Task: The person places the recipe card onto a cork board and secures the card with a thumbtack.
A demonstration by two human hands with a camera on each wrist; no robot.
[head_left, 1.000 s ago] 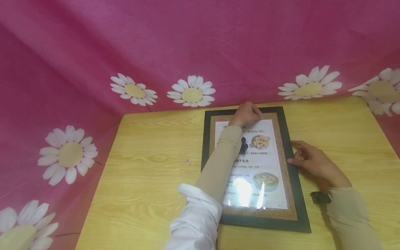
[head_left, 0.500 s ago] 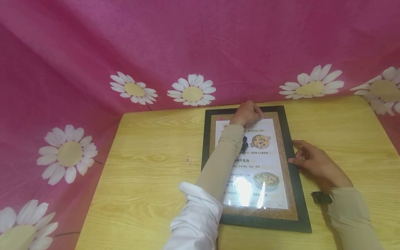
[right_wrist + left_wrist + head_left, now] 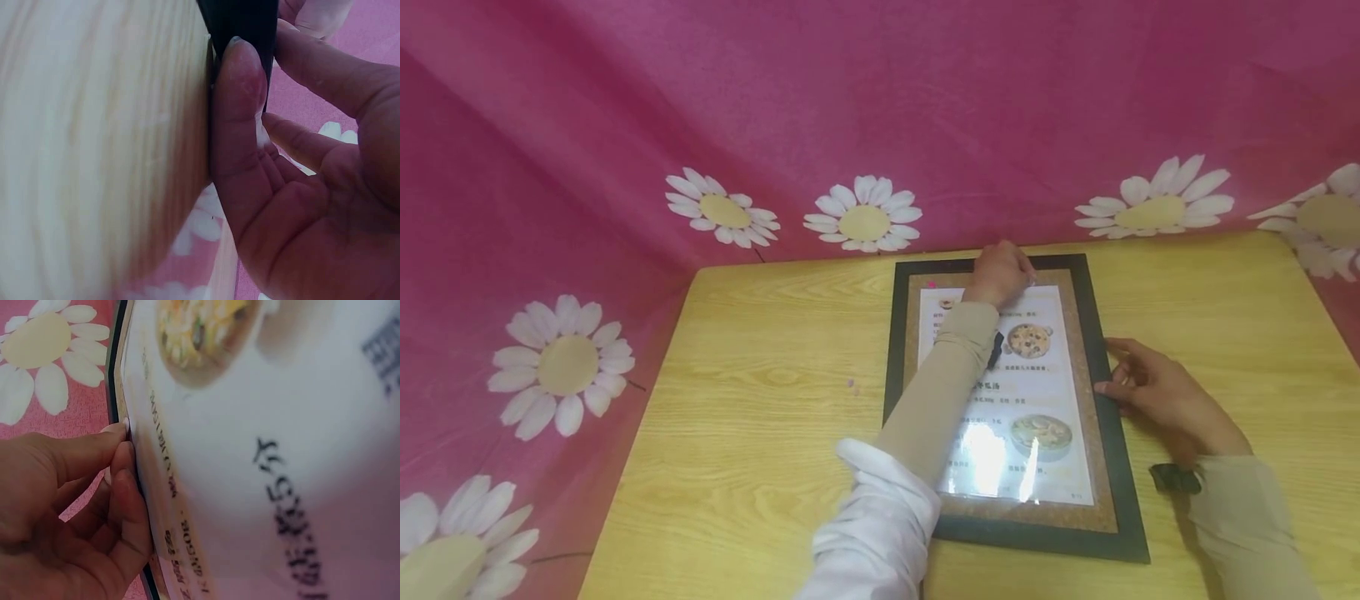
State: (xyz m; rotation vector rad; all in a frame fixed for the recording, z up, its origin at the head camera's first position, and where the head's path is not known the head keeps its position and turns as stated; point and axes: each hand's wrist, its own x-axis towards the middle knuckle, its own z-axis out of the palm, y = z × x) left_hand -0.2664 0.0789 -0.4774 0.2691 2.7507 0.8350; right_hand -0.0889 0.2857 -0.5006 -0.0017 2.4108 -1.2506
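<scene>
Your left hand [image 3: 1002, 275] bunches its fingertips at the top edge of the sheet [image 3: 1054, 385]; whether they pinch anything, you cannot tell. Your right hand [image 3: 1172, 396] grips the right edge of the dark frame [image 3: 1037, 538], which lies around the sheet on the table [image 3: 737, 417].

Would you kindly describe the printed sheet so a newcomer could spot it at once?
On the wooden table is a dark-framed corkboard. The printed sheet covers its middle. A glossy white surface, dark characters and food pictures set it apart from the brown cork.
</scene>
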